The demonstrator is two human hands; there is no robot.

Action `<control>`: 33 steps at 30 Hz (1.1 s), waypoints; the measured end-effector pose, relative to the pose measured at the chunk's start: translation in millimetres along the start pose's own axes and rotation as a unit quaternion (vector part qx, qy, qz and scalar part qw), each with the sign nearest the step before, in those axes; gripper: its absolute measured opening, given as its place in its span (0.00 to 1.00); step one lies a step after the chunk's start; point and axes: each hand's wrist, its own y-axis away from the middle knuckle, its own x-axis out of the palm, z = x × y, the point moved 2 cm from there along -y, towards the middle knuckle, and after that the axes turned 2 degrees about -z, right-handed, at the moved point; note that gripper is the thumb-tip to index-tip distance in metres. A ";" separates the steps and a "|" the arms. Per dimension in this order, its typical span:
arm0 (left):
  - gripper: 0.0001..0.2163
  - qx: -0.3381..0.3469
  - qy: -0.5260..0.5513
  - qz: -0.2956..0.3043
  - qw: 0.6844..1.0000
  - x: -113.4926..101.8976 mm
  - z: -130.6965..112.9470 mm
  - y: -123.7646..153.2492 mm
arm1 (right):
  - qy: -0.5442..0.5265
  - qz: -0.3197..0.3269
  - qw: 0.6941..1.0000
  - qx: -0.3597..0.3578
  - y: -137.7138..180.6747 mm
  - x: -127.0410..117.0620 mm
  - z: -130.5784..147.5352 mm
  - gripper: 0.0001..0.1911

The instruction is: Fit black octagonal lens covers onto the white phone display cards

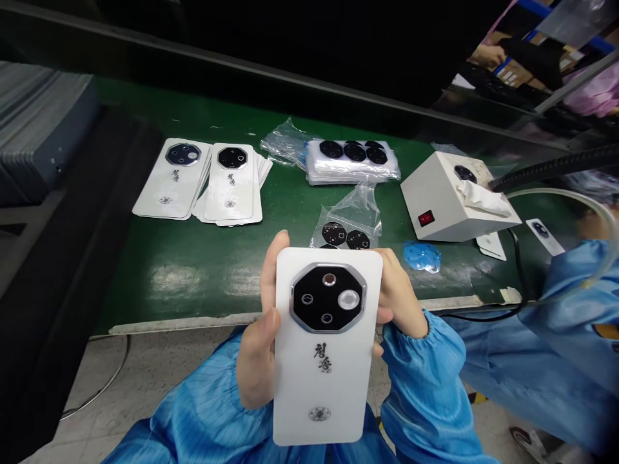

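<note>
I hold a white phone back cover (322, 380) upright in front of me, its black octagonal camera panel (327, 298) facing me with several lens rings. My left hand (258, 341) grips its left edge, thumb along the side. My right hand (399, 299) grips the right edge from behind, fingers curled. Both sleeves are blue. Just beyond the cover, a small clear bag of black camera panels (345, 233) lies on the green belt (203, 258).
Two fanned stacks of white covers (171, 177) (232, 187) lie at the left. A wrapped pack of black panels (353, 161) sits further back. A white box with a red switch (449, 200) stands right, blue film scraps (423, 256) beside it. Another person's blue sleeve (570, 309) is at right.
</note>
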 end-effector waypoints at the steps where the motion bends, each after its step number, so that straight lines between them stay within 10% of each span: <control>1: 0.23 0.000 -0.005 0.004 1.000 -0.5 -0.5 0.4 | 0.002 0.002 1.000 -0.002 0.5 -0.3 -0.1 0.15; 14: 0.27 -0.011 0.018 -0.132 0.991 -12.5 6.9 -13.7 | 0.006 -0.015 0.999 -0.040 2.6 -18.7 0.3 0.20; 24: 0.17 -0.052 0.005 -0.100 0.994 -7.3 19.6 -8.5 | 0.047 -0.160 0.972 -0.164 14.6 -50.9 80.7 0.25; 33: 0.16 -0.066 0.065 -0.075 0.993 -0.8 13.1 -5.5 | -0.032 -0.226 0.964 -0.138 17.7 -61.6 67.7 0.28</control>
